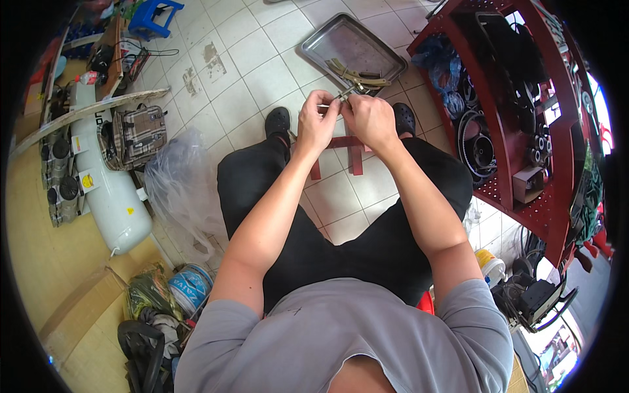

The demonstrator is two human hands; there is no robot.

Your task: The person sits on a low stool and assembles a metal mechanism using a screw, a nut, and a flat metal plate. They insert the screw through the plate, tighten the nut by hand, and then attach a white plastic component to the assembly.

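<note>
Grey shirt (308,334), soft matte knit w/ shallow folds, fills the foreground nearest the camera; the wearer's bare forearms run up from it to the work. At centre, just above a red low frame (356,157), a small metal part (343,95), thin & pale, is held between both hands: L hand (316,121) w/ fingers curled & thumb closed in a pinch, R hand (370,121) likewise, nearly closed on the other side; exact shape of part hidden by fingertips. Step in hand, by judgement: fine two-handed manipulation of this part; next move would call for a steady grip on one side & a small, controlled turn or pull on the other. Just beyond, curved strips (359,77), olive-brass & smooth, lie by the near side of a shallow rectangular tray (347,42), dull grey metal w/ rounded corners & raised rim; whether they join the held part, can't tell. Farther out: black clogs (278,120), perforated; pale glossy floor tiles (275,59) w/ dark grout; L, crumpled translucent plastic sheeting (177,164), plaid fabric bag (141,134) & smooth white cylinder (118,209); R, red painted-metal rack (511,203), lower shelf punched w/ round holes.
</note>
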